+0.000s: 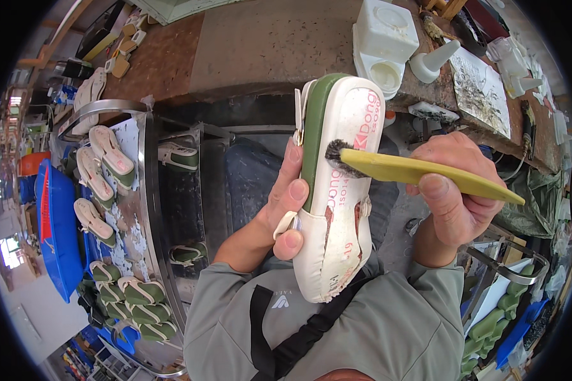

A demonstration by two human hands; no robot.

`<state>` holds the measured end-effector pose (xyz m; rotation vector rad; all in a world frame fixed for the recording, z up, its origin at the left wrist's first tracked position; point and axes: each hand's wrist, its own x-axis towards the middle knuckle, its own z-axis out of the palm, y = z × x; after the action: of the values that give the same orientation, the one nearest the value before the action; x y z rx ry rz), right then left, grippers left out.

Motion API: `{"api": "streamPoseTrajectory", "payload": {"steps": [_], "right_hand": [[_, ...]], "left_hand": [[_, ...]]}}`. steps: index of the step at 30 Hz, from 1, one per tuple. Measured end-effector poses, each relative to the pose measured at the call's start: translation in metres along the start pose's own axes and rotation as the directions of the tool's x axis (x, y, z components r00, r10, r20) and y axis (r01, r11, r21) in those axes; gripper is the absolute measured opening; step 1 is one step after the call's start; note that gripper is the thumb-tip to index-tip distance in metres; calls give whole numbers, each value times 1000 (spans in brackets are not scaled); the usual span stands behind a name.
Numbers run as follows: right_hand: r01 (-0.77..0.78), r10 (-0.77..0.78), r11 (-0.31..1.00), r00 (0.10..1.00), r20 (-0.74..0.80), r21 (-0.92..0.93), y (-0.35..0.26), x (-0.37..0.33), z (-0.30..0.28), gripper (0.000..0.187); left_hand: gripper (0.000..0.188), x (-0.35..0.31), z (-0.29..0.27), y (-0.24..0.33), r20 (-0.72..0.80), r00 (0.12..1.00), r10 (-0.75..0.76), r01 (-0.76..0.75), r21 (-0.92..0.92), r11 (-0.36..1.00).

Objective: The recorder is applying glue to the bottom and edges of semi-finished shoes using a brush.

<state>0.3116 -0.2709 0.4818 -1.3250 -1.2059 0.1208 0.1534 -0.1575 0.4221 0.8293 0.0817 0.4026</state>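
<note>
- Your left hand (pixel 285 206) grips a shoe (pixel 335 190) mounted on a white form, thumb and fingers wrapped around its left edge; your palm is hidden behind it.
- The shoe is held upright in front of your chest, between your two hands, its green sole edge and a small buckle facing the left hand. Its lower end is torn and ragged, and what lies under it is covered by your grey sleeves.
- Your right hand (pixel 454 190) is clenched around a yellow brush (pixel 419 173); its dark bristles touch the upper part of the shoe. The fingers beneath the handle are out of sight.
- On the workbench (pixel 267 44) above, a white plastic tub (pixel 384 38) stands beside a white nozzle bottle (pixel 433 60); you cannot tell what either contains.
- To your left, a metal rack (pixel 147 190) carries rows of matching shoes (pixel 111 152), with more on its lower shelf, partly shadowed.
- A blue bin (pixel 57 222) sits beyond the rack, its contents hard to make out.
- At lower right, green shoe pieces (pixel 489 324) lie on another rack, cut off by the dark rim.
</note>
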Motion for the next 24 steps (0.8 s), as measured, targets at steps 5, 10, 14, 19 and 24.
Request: {"api": "streamPoseTrajectory", "payload": {"steps": [5, 10, 14, 19, 24], "right_hand": [[72, -71, 997, 996, 48, -16, -8, -9, 3, 23], [55, -60, 993, 997, 48, 103, -11, -17, 7, 19], [45, -60, 986, 994, 87, 160, -14, -19, 4, 19], [200, -216, 973, 965, 148, 117, -9, -16, 2, 19], [266, -290, 956, 919, 266, 125, -9, -6, -7, 18]], "left_hand": [[65, -11, 7, -6, -120, 991, 55, -68, -109, 992], [61, -7, -23, -17, 273, 931, 243, -163, -286, 944], [59, -19, -27, -28, 184, 943, 279, -249, -168, 954], [61, -15, -28, -27, 127, 958, 256, -239, -136, 961], [64, -22, -25, -20, 65, 970, 236, -229, -100, 968]]}}
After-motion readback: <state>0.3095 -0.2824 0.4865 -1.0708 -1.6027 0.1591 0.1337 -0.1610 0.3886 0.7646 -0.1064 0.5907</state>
